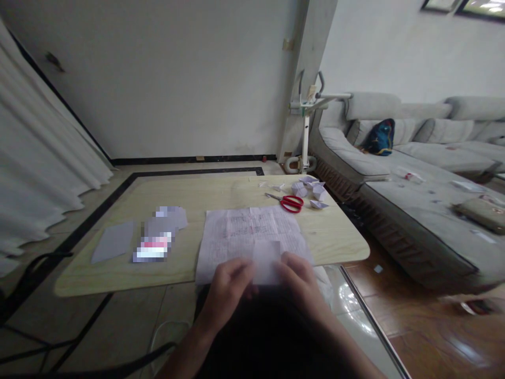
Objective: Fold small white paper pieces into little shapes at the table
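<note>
Because the small white sheet looks like thin, plain paper, it should handle as almost weightless, limp across its middle and easy to crease or tear; it is unlikely to slip from dry fingers. It is between the hands, upright enough to show its broad face, in front of the near part of a large printed sheet. The left hand has its fingers drawn together at one side edge and the right hand pinches the opposite edge, though blur hides the exact fingertip contact. Those side edges seem the best hold, with light pressure and the middle left unpinched.

Beyond the right hand, red-handled scissors and folded paper pieces lie on the surface. Well out to the side of the left hand is a loose blank sheet. Rows of print cover the large sheet, too small and soft to read. No brand or label is legible, and the pixelated patch nearer the left hand gives no readable text.
</note>
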{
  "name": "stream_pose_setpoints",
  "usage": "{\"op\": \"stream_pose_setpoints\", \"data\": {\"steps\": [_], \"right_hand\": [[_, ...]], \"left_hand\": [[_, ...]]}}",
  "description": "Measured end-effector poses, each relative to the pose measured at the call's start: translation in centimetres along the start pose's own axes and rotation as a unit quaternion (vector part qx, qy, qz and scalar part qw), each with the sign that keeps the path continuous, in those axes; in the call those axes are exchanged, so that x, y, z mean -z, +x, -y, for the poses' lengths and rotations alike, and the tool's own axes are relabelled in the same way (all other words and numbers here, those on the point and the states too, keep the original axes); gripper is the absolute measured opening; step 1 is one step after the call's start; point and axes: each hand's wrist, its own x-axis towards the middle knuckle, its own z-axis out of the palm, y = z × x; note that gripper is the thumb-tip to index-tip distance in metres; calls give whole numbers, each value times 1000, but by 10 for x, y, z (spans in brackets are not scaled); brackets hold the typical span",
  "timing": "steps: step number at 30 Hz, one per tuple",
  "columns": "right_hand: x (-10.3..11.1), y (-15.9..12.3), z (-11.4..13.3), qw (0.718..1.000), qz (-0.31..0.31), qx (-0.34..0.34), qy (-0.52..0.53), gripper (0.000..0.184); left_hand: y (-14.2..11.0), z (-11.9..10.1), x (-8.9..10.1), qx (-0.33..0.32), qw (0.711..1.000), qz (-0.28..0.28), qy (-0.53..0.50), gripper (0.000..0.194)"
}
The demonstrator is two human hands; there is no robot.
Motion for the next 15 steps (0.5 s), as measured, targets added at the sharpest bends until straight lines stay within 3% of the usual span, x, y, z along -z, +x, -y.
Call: {"op": "stream_pose_setpoints", "data": {"steps": [6, 15], "right_hand": [[-2, -1, 3, 999, 31, -8, -23, 36], [-3, -3, 5, 997, 51, -8, -54, 37]], "left_hand": [[7, -2, -1, -46, 994, -93, 23, 25], [9, -9, 1, -36, 990, -138, -9, 27]]}}
